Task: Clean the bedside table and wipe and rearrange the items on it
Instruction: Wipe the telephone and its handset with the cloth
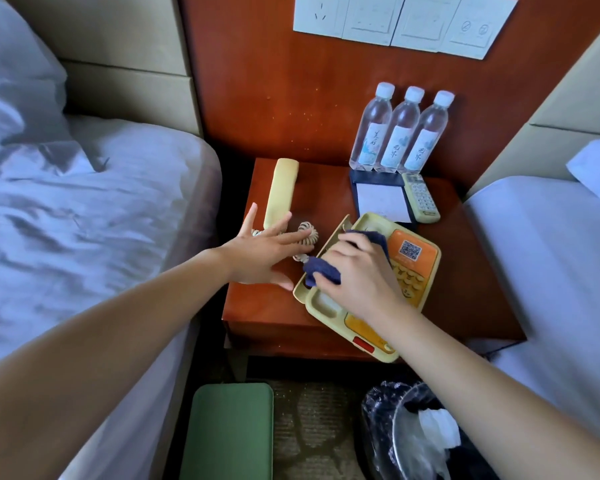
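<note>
A yellow telephone base (326, 308) with an orange keypad lies on the red-brown bedside table (267, 306), overhanging its front edge. My right hand (357, 271) presses a dark blue cloth (321, 270) onto the cradle side of the base. The yellow handset (280, 192) lies off the base at the table's left rear, joined by a coiled cord (307, 235). My left hand (264, 251) is flat with fingers spread, over the cord and the near end of the handset.
Three water bottles (397, 133) stand at the back by the wall panel. A notepad in a dark holder (381, 202) and a remote control (421, 199) lie in front of them. Beds flank the table. A green object (229, 431) and a lined bin (420, 434) sit on the floor.
</note>
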